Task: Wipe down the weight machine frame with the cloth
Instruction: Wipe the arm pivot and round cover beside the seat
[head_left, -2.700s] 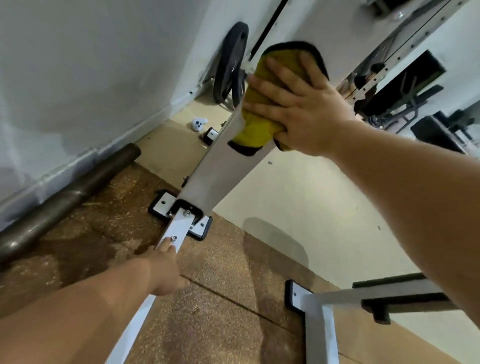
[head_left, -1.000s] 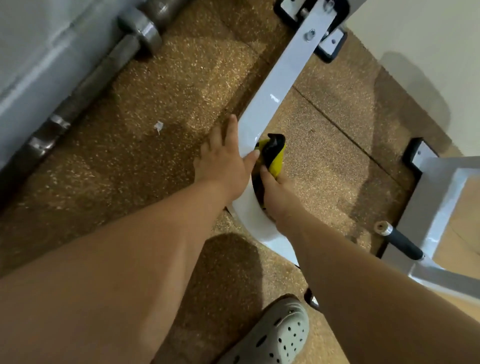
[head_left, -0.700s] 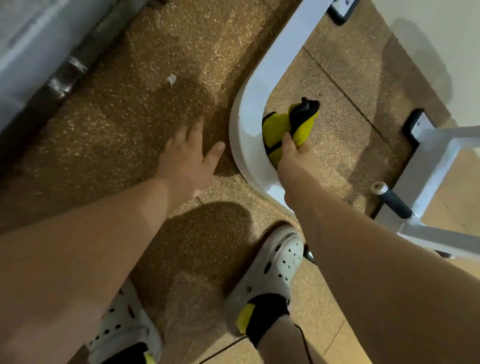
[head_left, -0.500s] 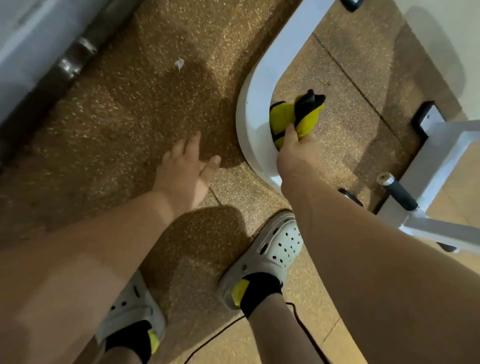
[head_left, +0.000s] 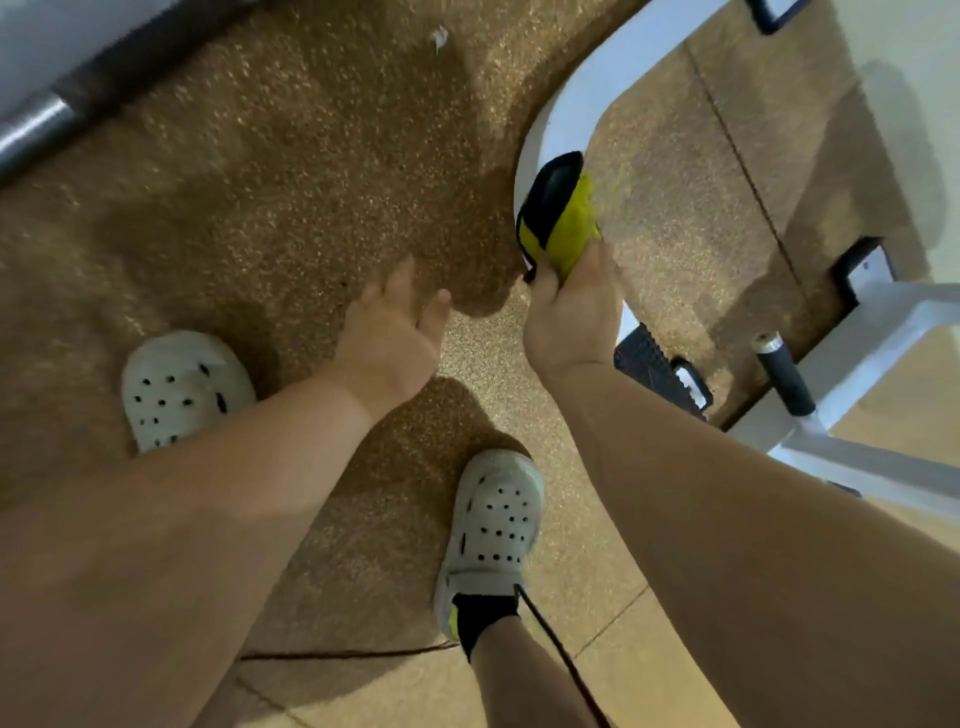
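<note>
The white weight machine frame (head_left: 587, 98) curves down from the top right towards my feet. A yellow cloth with a black edge (head_left: 558, 218) lies against the bend of the frame. My right hand (head_left: 574, 306) grips the cloth from below and holds it on the frame. My left hand (head_left: 395, 332) hovers over the floor left of the frame, fingers relaxed and spread, holding nothing. The lower stretch of the frame is hidden behind my right hand and forearm.
A steel barbell (head_left: 36, 124) lies along the wall at the top left. A second white frame part (head_left: 852, 364) with a black-gripped handle (head_left: 784, 374) and a ribbed black foot plate (head_left: 660, 374) stand at the right. My feet in white clogs (head_left: 493, 525) stand on the speckled rubber floor.
My right hand has carried the cloth down off the upright post to the low bend of the frame. My left hand let go of the frame and now hangs free.
</note>
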